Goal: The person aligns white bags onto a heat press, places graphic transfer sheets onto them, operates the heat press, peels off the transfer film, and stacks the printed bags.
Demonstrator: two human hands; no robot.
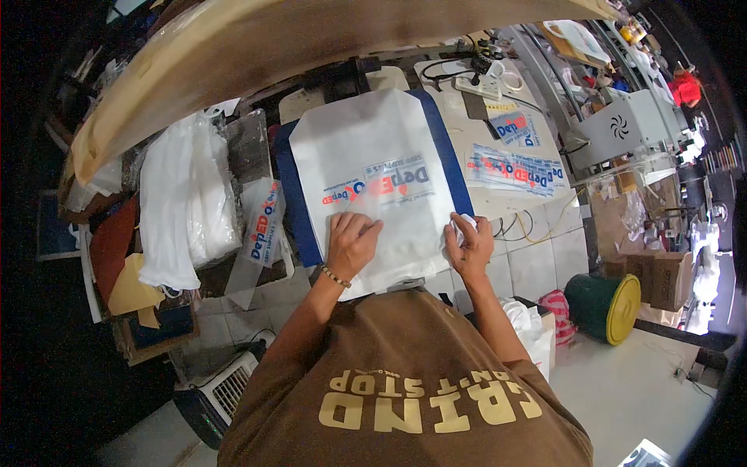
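Note:
A white fabric piece (327, 156) with slanted upper corners lies flat over a dark blue board (446, 144). On it sits a printed transfer film (395, 177) with blue and red "DepED" lettering, which reads upside down from here. My left hand (354, 243) rests on the film's lower left part, fingers bent and thumb apart, holding nothing visible. At the fabric's right edge, my right hand (470, 245) has its fingers bent around a small crumpled white piece (464, 223). Whether that piece belongs to the fabric's edge, I cannot tell.
More printed films (517, 170) lie on the cream table at right; another film (262, 226) hangs at left beside stacked white fabric (175, 202). A wooden beam (233, 54) spans the top. A grey machine (622, 128) and a green bin (595, 307) stand at right.

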